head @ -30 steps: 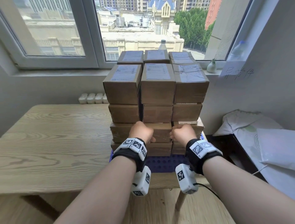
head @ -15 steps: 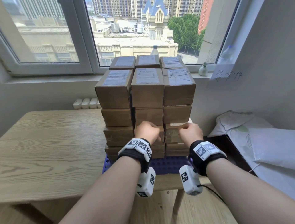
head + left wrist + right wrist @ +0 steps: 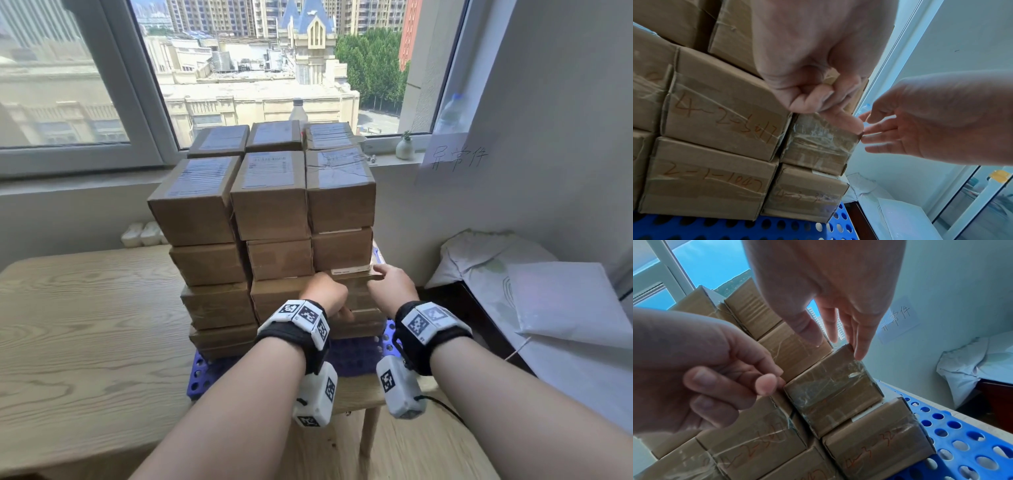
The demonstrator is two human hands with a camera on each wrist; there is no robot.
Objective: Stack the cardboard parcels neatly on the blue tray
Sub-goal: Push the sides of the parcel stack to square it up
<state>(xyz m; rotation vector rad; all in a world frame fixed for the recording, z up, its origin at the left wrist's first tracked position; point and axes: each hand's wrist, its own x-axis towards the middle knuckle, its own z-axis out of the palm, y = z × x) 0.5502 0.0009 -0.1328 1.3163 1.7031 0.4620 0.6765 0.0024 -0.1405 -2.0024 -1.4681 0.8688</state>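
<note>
- Parcels point(image 3: 270, 219) stand four tiers high in three columns on the blue tray point(image 3: 209, 373), at the table's point(image 3: 85, 325) right end under the window.
- The left hand point(image 3: 325, 296), a closed fist a second ago against the middle column, is still curled; its thumb now lies on the taped parcel point(image 3: 818, 142) in the right column, second tier up. Whether it truly grips is unclear.
- The right hand point(image 3: 394, 284), also fisted a second ago, has opened; straight fingers point(image 3: 859, 337) touch that parcel's top right corner, holding nothing.
- The shift suggests final squaring of one slightly proud box; the stacking looks nearly complete.
</note>
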